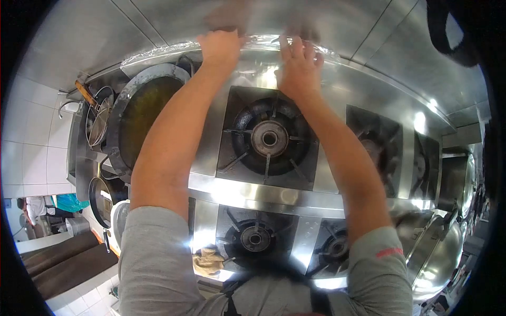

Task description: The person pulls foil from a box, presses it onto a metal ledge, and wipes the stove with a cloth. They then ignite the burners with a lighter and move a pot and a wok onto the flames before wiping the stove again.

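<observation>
A long strip of aluminium foil (258,41) lies along the back ledge of a steel stove, against the metal wall. My left hand (220,48) is closed at the foil's edge, left of the middle; its fingertips are hidden. To the right, my right hand (300,71) rests with its fingers spread and stretched out on the foil. Below and between my forearms is a large gas burner (269,138) with a black grate. Beside my left arm stands a wide wok (139,118) holding yellowish oil.
A wire strainer (98,124) with a wooden handle is left of the wok. A frying pan (100,200) sits nearer me. Crumpled tan cloth (208,262) lies by a front burner (255,238). Large steel pots (435,253) stand at the right. A person (36,209) is far left.
</observation>
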Motion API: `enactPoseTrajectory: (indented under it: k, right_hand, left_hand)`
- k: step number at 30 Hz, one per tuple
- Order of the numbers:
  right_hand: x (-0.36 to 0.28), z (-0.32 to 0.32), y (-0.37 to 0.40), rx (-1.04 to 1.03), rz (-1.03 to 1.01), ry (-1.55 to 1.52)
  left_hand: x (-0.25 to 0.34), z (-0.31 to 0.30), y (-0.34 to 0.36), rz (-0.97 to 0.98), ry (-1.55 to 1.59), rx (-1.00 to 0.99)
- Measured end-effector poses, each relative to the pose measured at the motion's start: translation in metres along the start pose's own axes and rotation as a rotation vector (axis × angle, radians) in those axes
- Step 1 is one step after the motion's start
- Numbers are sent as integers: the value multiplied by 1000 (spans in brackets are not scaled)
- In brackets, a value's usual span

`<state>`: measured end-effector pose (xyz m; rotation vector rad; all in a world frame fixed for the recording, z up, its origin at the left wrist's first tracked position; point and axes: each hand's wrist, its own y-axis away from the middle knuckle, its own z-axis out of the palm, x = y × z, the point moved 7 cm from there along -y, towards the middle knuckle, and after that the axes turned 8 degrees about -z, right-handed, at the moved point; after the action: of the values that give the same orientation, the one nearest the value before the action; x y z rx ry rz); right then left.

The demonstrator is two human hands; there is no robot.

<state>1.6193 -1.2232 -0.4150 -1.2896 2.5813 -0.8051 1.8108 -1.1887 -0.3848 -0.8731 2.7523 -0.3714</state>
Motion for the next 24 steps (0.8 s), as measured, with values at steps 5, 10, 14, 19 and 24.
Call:
enactPoseTrajectory:
  k: [5,10,14,19,24]
  right_hand:
    - [3,3,1,-69,-9,2]
    - [3,1,-11,-144,38,-11]
    - [9,-1,0,-31,44,-147]
    - [22,1,24,198,-145,-280]
    - [21,1,19,208,-109,-236]
  left_hand:
    - [-11,-12,17,45,178,390]
    - [10,4,28,327,417,464]
    - [16,8,33,288,458,532]
    - [17,3,32,276,462,483]
    - [20,4,31,293,488,490]
